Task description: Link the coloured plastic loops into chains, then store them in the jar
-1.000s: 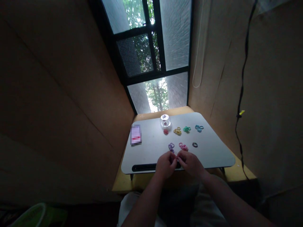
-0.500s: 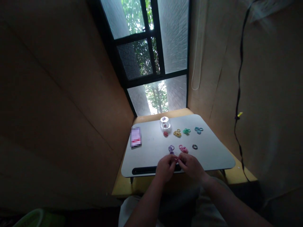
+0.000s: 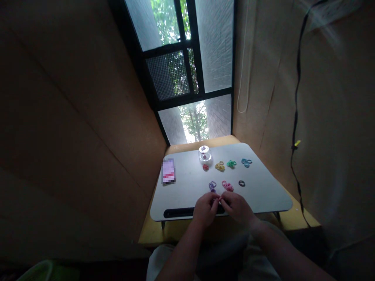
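Close to the front edge of the white lap table (image 3: pixel 187 191), both my hands meet at the fingertips around a small pink hair tie (image 3: pixel 219 198), mostly hidden by the fingers. My left hand (image 3: pixel 206 207) pinches it from one side, my right hand (image 3: pixel 235 205) from the other. Just beyond the fingers lie purple hair ties (image 3: pixel 212 185) and a pink pile (image 3: pixel 227 186). A dark hair tie (image 3: pixel 241 183) rests to their right. Farther back sit red (image 3: pixel 205 167), yellow (image 3: pixel 219 166), green (image 3: pixel 231 164) and blue hair ties (image 3: pixel 246 162) in separate groups.
A clear round container (image 3: pixel 204 155) stands at the back of the table. At the left lies a blurred pink-purple packet or phone (image 3: pixel 168 171). A black slot (image 3: pixel 178 212) runs along the front edge. A black cable (image 3: pixel 295 113) hangs on the right wall.
Both hands stay almost in place, with only slight finger movement around the pink hair tie. The whole view has shifted down a little.
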The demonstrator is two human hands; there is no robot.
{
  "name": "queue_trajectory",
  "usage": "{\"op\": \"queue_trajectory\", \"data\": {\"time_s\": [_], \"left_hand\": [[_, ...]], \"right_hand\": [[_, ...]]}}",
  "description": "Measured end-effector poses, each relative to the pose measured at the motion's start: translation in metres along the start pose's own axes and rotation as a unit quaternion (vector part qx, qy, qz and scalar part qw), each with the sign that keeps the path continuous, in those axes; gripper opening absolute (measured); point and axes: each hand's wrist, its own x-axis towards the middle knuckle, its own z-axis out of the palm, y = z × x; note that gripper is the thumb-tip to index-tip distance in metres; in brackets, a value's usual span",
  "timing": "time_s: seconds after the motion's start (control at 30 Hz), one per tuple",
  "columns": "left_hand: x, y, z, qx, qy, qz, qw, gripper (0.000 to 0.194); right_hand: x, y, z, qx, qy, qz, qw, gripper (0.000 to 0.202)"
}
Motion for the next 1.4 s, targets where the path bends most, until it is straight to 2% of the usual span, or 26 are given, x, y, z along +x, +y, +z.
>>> {"op": "queue_trajectory", "data": {"time_s": [0.27, 0.43, 0.6, 0.83, 1.4], "left_hand": [[-0.0008, -0.0018, 0.0013, 0.032, 0.001, -0.022, 0.999, 0.017], [-0.0004, -0.0005, 0.0007, 0.039, -0.003, -0.024, 0.999, 0.016], [0.0003, 0.0002, 0.0012, 0.043, -0.001, -0.027, 0.999, 0.017], [0.0011, -0.0015, 0.0035, 0.046, 0.002, -0.037, 0.998, 0.014], [0.0007, -0.0011, 0.0040, 0.045, 0.008, -0.037, 0.998, 0.014]], "right_hand": [[-0.0007, -0.0002, 0.0007, 0.000, 0.011, 0.004, 1.000, 0.023], [-0.0015, -0.0031, -0.0026, 0.029, 0.008, 0.000, 1.000, 0.013], [-0.0007, -0.0019, -0.0052, 0.058, -0.004, -0.021, 0.998, 0.020], [-0.0004, 0.0004, -0.0046, 0.034, -0.015, -0.021, 0.999, 0.012], [-0.0018, -0.0011, -0.0071, 0.051, -0.009, -0.022, 0.998, 0.010]]}}
